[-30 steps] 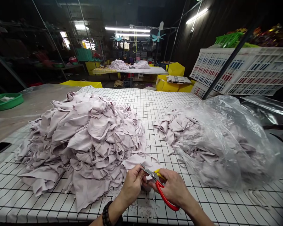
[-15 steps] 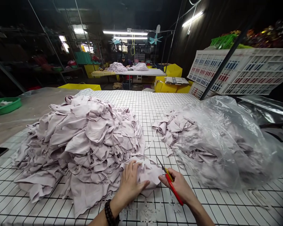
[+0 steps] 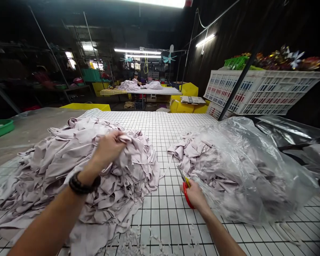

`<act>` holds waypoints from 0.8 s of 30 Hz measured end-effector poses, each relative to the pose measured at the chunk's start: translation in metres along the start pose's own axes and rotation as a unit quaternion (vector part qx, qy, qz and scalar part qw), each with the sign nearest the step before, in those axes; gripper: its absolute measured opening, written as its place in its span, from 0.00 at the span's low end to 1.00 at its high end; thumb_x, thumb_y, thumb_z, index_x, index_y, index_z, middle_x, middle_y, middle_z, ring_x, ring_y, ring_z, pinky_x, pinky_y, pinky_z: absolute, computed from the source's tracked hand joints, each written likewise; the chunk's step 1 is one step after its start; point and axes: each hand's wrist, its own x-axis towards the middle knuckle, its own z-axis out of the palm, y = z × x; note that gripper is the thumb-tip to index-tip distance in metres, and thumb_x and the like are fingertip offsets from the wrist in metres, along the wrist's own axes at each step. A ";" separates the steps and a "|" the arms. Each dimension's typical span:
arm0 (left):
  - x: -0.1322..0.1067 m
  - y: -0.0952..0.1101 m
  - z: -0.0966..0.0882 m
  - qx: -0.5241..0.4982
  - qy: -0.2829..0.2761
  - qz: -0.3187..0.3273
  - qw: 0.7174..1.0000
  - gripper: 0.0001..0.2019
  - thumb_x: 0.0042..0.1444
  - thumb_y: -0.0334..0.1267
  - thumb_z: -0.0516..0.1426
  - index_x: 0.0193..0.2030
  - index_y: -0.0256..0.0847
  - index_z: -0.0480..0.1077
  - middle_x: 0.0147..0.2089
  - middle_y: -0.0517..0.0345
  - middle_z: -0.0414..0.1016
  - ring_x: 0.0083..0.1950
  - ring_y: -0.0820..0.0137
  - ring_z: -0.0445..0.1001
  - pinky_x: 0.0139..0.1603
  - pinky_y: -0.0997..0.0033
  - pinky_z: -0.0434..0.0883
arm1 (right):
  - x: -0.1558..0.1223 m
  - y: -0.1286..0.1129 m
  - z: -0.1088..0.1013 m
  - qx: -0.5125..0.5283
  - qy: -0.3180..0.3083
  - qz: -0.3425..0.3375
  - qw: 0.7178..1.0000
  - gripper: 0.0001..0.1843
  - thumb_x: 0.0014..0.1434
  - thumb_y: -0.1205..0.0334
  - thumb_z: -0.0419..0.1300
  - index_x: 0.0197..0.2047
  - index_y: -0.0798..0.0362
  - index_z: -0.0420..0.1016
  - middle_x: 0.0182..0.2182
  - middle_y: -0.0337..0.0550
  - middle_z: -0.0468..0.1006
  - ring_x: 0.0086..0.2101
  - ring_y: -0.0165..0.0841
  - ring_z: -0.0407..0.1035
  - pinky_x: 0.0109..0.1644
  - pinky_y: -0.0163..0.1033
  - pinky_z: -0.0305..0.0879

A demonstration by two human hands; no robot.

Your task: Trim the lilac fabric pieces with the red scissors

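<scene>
A big heap of pale lilac fabric pieces (image 3: 69,167) covers the left of the gridded white table (image 3: 165,213). My left hand (image 3: 108,147) reaches over the top of the heap, fingers closed on a fabric piece (image 3: 128,140) there. A dark bead bracelet (image 3: 81,185) sits on that wrist. My right hand (image 3: 194,195) rests low on the table and grips red-handled scissors (image 3: 185,183), blades pointing away. Right of it lies a clear plastic bag (image 3: 256,170) with more lilac pieces spilling from its mouth.
Small fabric snippets (image 3: 138,238) litter the table's near edge. A green basin (image 3: 0,127) stands far left. White crates (image 3: 258,92) lean at the right, with yellow bins (image 3: 186,105) behind. Far off, a person sits at another table (image 3: 144,90) with fabric.
My left hand has left the piece near the front edge and risen to the top of the heap, gripping fabric there. My right hand with the scissors has shifted slightly away from me.
</scene>
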 end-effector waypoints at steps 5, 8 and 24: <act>0.055 -0.003 -0.025 0.178 0.064 0.009 0.982 0.20 0.57 0.31 0.49 0.55 0.25 0.64 0.57 0.41 0.63 0.57 0.52 0.64 0.55 0.52 0.59 | 0.081 -0.051 0.026 -0.051 0.052 0.026 0.997 0.15 0.61 0.54 0.53 0.43 0.55 0.70 0.39 0.50 0.76 0.41 0.39 0.69 0.43 0.41 0.64; 0.034 0.000 0.006 0.190 0.068 -0.007 0.979 0.27 0.54 0.31 0.54 0.62 0.31 0.58 0.68 0.35 0.47 0.64 0.42 0.52 0.59 0.42 0.54 | 0.115 -0.073 0.042 -0.061 0.069 0.055 0.994 0.16 0.63 0.55 0.55 0.49 0.56 0.69 0.47 0.49 0.72 0.44 0.37 0.69 0.48 0.47 0.66; -0.025 0.008 0.243 -0.105 -0.276 -0.032 0.955 0.13 0.58 0.39 0.54 0.42 0.33 0.74 0.42 0.47 0.77 0.47 0.62 0.73 0.49 0.65 0.67 | 0.056 -0.035 0.008 0.196 0.082 0.011 0.977 0.17 0.49 0.50 0.60 0.34 0.56 0.68 0.29 0.43 0.75 0.26 0.31 0.67 0.29 0.34 0.62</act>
